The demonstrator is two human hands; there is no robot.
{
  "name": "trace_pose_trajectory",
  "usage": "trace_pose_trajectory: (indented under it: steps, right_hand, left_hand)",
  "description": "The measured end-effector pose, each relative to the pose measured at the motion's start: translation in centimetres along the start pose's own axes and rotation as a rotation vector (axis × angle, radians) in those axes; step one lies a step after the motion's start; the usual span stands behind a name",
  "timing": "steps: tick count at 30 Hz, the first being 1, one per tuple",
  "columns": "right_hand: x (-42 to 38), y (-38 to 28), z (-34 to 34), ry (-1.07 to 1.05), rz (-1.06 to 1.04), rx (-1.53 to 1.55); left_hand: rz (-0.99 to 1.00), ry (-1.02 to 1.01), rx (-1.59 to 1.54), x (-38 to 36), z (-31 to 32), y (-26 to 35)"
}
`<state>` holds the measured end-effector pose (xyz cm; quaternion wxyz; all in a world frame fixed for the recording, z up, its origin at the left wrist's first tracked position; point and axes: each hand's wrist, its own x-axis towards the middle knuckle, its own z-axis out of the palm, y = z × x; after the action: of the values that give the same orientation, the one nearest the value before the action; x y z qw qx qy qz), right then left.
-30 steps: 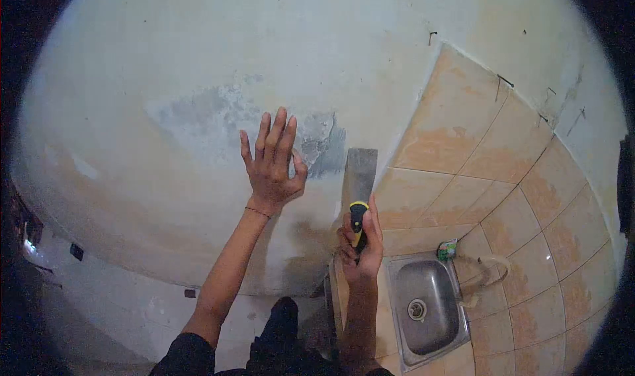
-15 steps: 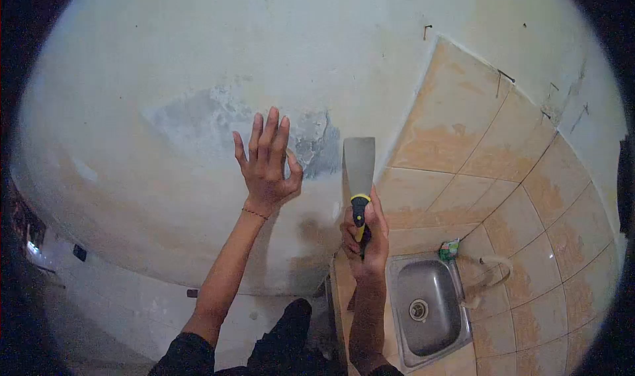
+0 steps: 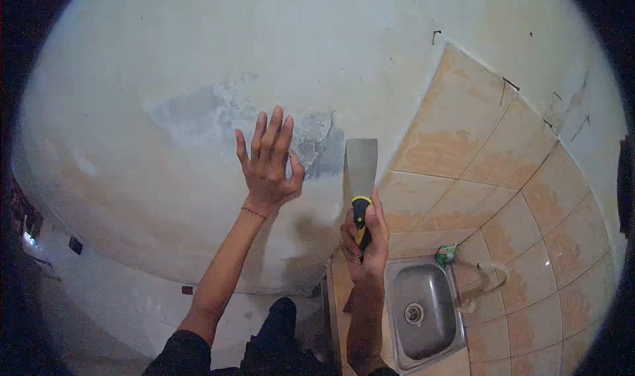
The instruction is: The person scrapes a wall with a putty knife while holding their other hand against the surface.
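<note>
Fingers spread, my left hand is raised in front of the wall, over a bare grey patch where paint has come off; whether it touches the wall is hard to tell. It holds nothing. My right hand is wrapped round the black and yellow handle of a putty knife. The wide metal blade points up, just right of the patch's rough edge and left of the tiles. Part of the handle is hidden by my fingers.
Orange and cream tiles cover the wall at the right, with nails near their upper edge. Below is a steel sink, with a green packet at its back corner. A dark object lies at the lower left.
The view has shifted slightly, so the tiles and sink sit a little differently in the frame. Both hands keep nearly the same pose, and the putty knife remains in my right hand.
</note>
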<state>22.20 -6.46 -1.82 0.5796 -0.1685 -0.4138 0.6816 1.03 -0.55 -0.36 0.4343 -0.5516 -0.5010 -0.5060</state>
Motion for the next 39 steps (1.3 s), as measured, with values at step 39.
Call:
trace_pose_trajectory:
  steps: [39]
  right_hand:
    - [0.2, -1.4, 1.8, 0.043, 0.025, -0.018]
  left_hand:
    - [-0.013, 0.012, -0.014, -0.1, 0.3, 0.0]
